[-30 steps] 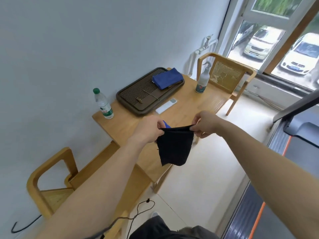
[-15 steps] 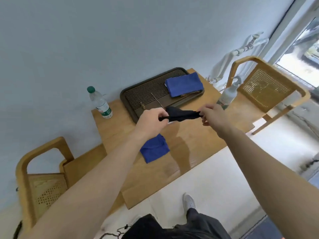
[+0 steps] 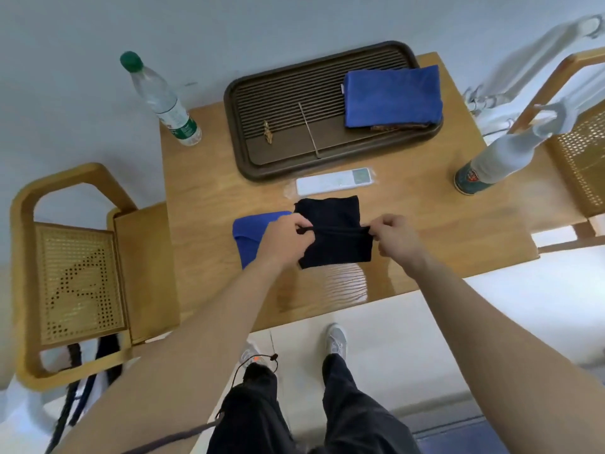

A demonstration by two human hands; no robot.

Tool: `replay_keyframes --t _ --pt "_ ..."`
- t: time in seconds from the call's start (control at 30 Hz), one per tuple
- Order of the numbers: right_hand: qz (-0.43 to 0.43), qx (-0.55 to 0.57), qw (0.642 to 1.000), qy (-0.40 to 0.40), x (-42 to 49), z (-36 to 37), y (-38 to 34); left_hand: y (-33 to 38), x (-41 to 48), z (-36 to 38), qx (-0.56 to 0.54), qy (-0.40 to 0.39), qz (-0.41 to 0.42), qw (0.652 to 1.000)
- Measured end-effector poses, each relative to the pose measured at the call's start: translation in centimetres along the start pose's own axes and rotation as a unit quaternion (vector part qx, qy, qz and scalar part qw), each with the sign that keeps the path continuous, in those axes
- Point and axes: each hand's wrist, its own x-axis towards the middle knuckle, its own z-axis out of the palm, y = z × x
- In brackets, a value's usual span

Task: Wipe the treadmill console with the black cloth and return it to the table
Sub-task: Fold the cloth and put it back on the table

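The black cloth lies spread over the middle of the wooden table, with a raised fold running across it. My left hand pinches the left end of that fold and my right hand pinches the right end. The cloth's far half rests flat on the tabletop, and its near half hangs or lies below the fold. The treadmill console is out of view.
A small blue cloth lies just left of the black one. Beyond are a white remote, a dark slatted tray holding a folded blue cloth, a water bottle and a spray bottle. Wooden chairs flank the table.
I have stepped up to the table and the view has tilted down. Both hands have lowered the black cloth from mid-air onto the tabletop beside the small blue cloth.
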Motion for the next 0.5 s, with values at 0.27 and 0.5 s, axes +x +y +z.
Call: replay_keyframes --t 0.27,0.5 --pt "0.003 0.012 0.995 0.098 4.4 3.1 -0.4 -0.8 3.7 2.0 0.053 0.136 0.038 0.989" --pt "-0.084 -0.199 0.974 0.075 2.3 5.6 3.3 -3.7 -0.2 6.5 0.295 0.019 0.130 0.946"
